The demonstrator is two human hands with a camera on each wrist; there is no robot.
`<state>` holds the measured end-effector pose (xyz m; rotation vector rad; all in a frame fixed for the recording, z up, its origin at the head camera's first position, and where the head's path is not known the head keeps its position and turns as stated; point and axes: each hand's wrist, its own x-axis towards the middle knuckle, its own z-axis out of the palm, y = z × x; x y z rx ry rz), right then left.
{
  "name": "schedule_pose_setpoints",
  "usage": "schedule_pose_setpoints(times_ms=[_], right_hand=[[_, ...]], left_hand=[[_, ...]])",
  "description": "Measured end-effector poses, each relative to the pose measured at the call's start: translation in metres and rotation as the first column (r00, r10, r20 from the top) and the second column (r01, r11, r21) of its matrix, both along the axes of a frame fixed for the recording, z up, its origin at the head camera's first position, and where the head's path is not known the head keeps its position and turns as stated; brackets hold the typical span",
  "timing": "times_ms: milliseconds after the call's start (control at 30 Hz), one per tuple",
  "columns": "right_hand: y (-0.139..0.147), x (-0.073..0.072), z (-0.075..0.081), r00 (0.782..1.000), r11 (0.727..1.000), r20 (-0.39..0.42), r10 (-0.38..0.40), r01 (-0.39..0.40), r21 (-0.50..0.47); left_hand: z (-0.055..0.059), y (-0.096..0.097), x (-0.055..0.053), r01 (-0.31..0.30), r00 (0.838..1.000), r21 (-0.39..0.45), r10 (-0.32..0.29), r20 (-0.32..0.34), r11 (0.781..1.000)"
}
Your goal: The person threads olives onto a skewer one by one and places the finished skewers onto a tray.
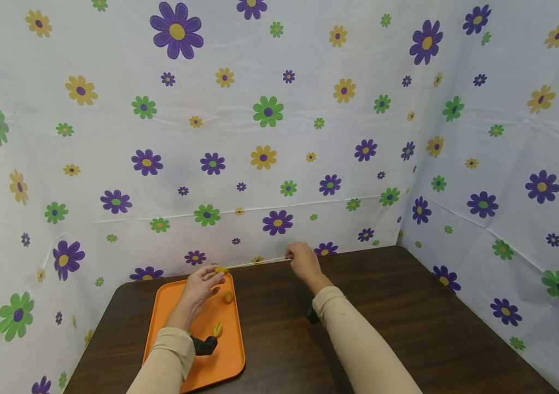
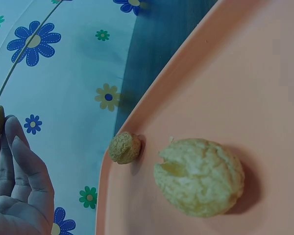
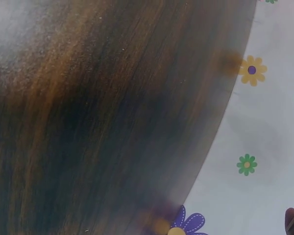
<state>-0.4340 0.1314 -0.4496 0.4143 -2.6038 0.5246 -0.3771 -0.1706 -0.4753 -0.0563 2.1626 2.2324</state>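
Note:
Above the far end of the orange tray [image 1: 225,361], my left hand [image 1: 199,287] pinches a small yellow wrinkled piece [image 1: 221,269] between thumb and fingers. A thin pale string [image 1: 260,262] runs from that piece, stretched nearly straight to the right. My right hand [image 1: 305,260] pinches its other end over the table's back edge. Two more yellow pieces lie on the tray: one [image 1: 228,297] near its right rim, another [image 1: 217,329] closer to me. In the left wrist view the nearer piece [image 2: 201,177] looks rounded and wrinkled, with a cleft in one side.
The tray sits on the left part of a dark wood-grain table [image 1: 279,334]. A white flower-printed sheet [image 1: 240,131] hangs behind the table and along both sides. A black wrist camera [image 1: 204,346] on my left wrist hangs over the tray.

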Motion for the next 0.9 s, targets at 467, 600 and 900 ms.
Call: schedule_pose_setpoints(times_ms=[467, 600, 900], right_hand=[[-0.0003, 0.0012, -0.0004, 0.997, 0.998, 0.052, 0.059, -0.06, 0.006], [0.0001, 0.0002, -0.0008, 0.989, 0.996, 0.118, 0.091, -0.091, -0.01], [-0.0002, -0.0003, -0.0022, 0.978, 0.991, 0.16, 0.135, -0.13, -0.043]], left_hand=[[0.0, 0.0015, -0.0003, -0.009, 1.0, 0.047, 0.009, -0.002, 0.999], [-0.0007, 0.003, -0.0001, -0.022, 1.0, 0.063, 0.022, 0.0, 0.998], [-0.0034, 0.007, 0.0005, -0.056, 0.997, 0.145, 0.061, -0.036, 0.988]])
